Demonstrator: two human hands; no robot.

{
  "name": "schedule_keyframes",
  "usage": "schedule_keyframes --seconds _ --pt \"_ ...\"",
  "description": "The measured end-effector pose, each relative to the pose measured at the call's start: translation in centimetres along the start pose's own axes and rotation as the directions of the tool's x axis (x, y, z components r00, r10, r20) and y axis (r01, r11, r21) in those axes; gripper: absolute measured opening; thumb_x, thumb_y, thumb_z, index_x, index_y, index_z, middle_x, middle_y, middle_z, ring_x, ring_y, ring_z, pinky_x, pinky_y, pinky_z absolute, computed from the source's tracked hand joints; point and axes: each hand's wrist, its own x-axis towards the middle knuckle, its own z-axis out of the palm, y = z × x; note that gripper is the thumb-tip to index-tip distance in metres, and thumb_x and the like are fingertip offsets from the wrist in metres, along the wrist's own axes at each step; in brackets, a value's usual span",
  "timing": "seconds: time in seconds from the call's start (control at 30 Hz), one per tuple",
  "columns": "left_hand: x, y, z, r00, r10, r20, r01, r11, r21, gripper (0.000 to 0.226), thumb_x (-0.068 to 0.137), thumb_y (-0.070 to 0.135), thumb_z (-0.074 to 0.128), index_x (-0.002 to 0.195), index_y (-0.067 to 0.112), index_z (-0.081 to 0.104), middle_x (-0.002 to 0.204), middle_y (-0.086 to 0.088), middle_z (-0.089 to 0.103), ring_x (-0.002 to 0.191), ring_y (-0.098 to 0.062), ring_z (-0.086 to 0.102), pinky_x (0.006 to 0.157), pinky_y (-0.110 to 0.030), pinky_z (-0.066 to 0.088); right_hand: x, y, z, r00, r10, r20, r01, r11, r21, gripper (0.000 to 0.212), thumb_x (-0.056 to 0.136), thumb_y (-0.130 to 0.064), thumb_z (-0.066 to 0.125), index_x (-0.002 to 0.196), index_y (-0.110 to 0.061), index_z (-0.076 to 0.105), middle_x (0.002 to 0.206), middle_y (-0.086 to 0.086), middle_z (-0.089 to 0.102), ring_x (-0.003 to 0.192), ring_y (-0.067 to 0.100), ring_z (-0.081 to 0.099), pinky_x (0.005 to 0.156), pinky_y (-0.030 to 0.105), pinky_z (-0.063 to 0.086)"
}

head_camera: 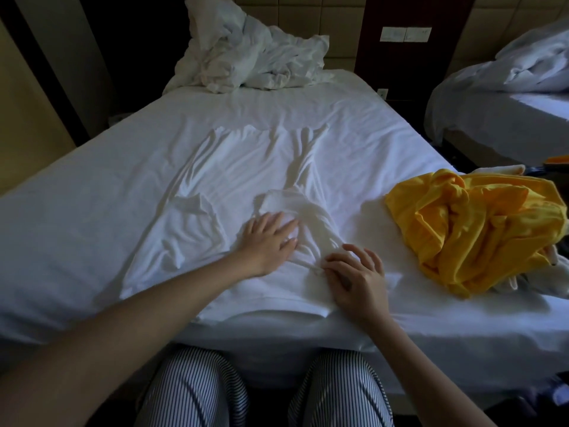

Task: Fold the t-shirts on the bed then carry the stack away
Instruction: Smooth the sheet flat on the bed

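Down at the near edge, striped trousers (191, 392) stand against the bed (77, 211), and both bare forearms reach out over the white sheet. Left hand (268, 241) lies flat on the white t-shirt (240, 167), fingers spread wide, palm pressing the cloth just beside a folded-in sleeve. Right hand (354, 272) sits a little nearer and to the right, fingers bent, thumb and forefinger nipping a ridge of that same shirt's fabric at its near right side.

The shirt itself lies spread along the middle of the mattress, wrinkled, its length running away from the person toward the far end, with one short sleeve showing on the left. Off to the right, near the mattress edge and apart from the shirt, a yellow garment (471, 223) sits in a crumpled heap. Bits of white cloth (557, 272) poke out from beneath it on the far right; what those are I cannot tell.

Further up, at the head of the bed, a rumpled white duvet (246, 57) is bunched against the padded headboard (338, 20). A pale switch panel (405, 34) shows on the dark wall strip beside it. Over on the right, a second bed (492, 112) carries its own tumbled white bedding (529, 63).
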Motion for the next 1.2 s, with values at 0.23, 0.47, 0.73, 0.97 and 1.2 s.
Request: schedule_keyframes --seconds 0.23,0.47,0.73,0.97,1.2 --pt "-2.0 -0.1 0.0 0.988 -0.150 0.031 0.151 0.987 -0.050 0.056 0.100 0.046 0.023 0.151 0.030 0.007 0.160 -0.003 -0.002 0.145 -0.028 0.000 0.116 -0.041 0.003 -0.3 -0.4 -0.6 0.996 0.016 0.086 -0.013 0.999 -0.045 0.025 0.086 -0.037 0.050 0.092 -0.027 0.072 0.102 -0.011 0.069 0.109 0.021 0.058 0.098 0.039 0.034" --pt "-5.8 -3.6 -1.3 0.989 0.024 0.146 -0.021 0.999 -0.026 0.053 0.101 0.043 0.026 0.150 0.033 0.008 0.159 0.006 -0.003 0.146 -0.013 -0.006 0.115 -0.032 -0.004 -1.2 -0.6 -2.8 0.857 0.022 0.516 -0.015 1.000 -0.019 0.092 0.069 -0.089 0.007 0.143 -0.038 0.026 0.147 -0.022 0.013 0.139 0.001 0.005 0.110 0.022 -0.003" --pt "-12.3 -6.4 -2.8 0.931 0.204 -0.302 -0.249 0.961 -0.118 0.076 0.075 0.061 0.032 0.134 0.018 0.052 0.148 -0.004 0.039 0.140 -0.023 0.029 0.116 -0.040 0.021 -1.3 -1.0 -3.8 0.762 0.059 0.645 0.042 0.989 -0.140 0.116 0.046 -0.100 0.005 0.139 -0.033 -0.011 0.157 -0.006 0.005 0.145 0.013 -0.002 0.112 0.029 -0.010" --pt "-16.6 -14.5 -3.5 0.959 -0.111 0.261 0.103 0.994 0.046 0.132 0.038 0.095 0.039 0.148 0.039 -0.005 0.159 0.008 -0.011 0.146 -0.022 -0.010 0.117 -0.047 0.006 -1.3 -1.3 -4.0 0.745 0.100 0.659 0.066 0.973 -0.222 0.110 0.045 -0.097 -0.008 0.137 -0.036 -0.013 0.158 -0.004 -0.002 0.145 0.019 -0.007 0.114 0.041 -0.007" --pt "-16.9 -15.0 -1.9 0.988 -0.067 0.136 0.052 0.992 0.112 0.081 0.086 0.063 0.047 0.150 0.035 0.005 0.159 0.007 -0.001 0.147 -0.017 0.002 0.115 -0.036 0.008 -0.8 -1.7 -3.8 0.671 0.155 0.725 0.048 0.967 -0.251 0.069 0.085 -0.064 0.025 0.138 -0.038 -0.011 0.158 -0.004 -0.001 0.145 0.019 -0.008 0.114 0.041 -0.005"
